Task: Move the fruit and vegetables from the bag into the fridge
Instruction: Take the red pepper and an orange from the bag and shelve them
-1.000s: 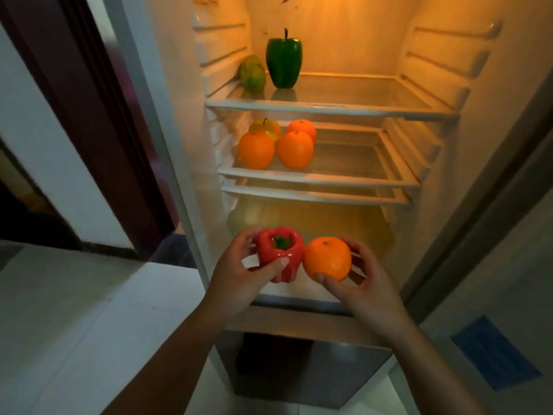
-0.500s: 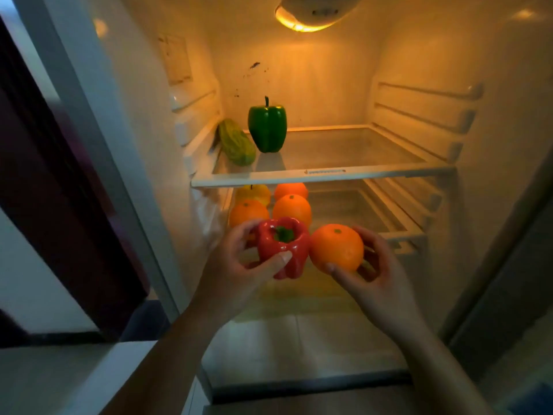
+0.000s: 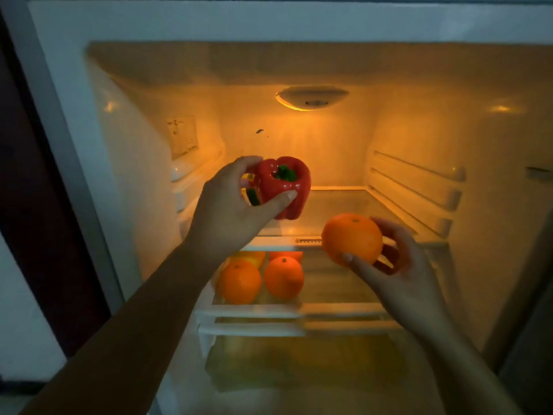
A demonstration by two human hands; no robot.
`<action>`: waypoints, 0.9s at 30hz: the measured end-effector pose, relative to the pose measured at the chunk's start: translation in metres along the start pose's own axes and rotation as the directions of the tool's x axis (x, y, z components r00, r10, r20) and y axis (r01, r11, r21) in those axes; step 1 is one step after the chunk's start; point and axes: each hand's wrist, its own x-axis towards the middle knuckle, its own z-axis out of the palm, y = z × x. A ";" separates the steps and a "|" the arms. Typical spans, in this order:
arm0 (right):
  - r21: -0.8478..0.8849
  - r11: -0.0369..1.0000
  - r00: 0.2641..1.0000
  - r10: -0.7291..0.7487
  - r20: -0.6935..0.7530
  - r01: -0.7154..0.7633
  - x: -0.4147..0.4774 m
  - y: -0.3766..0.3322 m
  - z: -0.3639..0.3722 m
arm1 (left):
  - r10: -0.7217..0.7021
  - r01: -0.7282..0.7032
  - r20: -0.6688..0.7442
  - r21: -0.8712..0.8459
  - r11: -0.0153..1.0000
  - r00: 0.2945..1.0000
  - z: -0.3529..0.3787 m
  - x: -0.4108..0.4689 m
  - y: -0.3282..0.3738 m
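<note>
My left hand (image 3: 230, 205) grips a red bell pepper (image 3: 284, 190) and holds it up inside the open fridge, above the left part of the top glass shelf (image 3: 344, 205). A sliver of green shows between my fingers behind the red pepper. My right hand (image 3: 398, 265) holds an orange (image 3: 351, 238) in front of the top shelf's front edge, lower and to the right. Two oranges (image 3: 239, 281) (image 3: 284, 277) lie on the left of the middle shelf (image 3: 329, 308), with more fruit partly hidden behind them. No bag is in view.
The fridge lamp (image 3: 311, 97) glows at the ceiling. Empty shelf rails (image 3: 419, 187) line the right wall. A dim drawer (image 3: 299, 366) sits under the middle shelf. A dark door frame (image 3: 45, 205) stands at the left.
The view has tilted up and closer into the fridge. My left hand has lifted the red pepper up to the top shelf level, away from the orange, which stays lower right.
</note>
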 end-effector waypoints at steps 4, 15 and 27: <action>0.066 0.995 0.997 0.072 0.022 -0.074 -0.013 0.018 -0.002 | 0.020 -0.022 0.017 0.162 0.987 1.000 0.021 0.008 -0.014; 0.151 0.976 0.985 0.140 0.099 -0.154 -0.003 0.019 -0.003 | -0.100 0.087 0.041 0.258 0.962 0.994 0.021 0.009 -0.055; 0.100 0.986 0.983 0.117 0.139 -0.132 -0.001 0.018 0.001 | -0.151 0.112 0.110 0.296 0.948 0.982 0.000 0.014 -0.061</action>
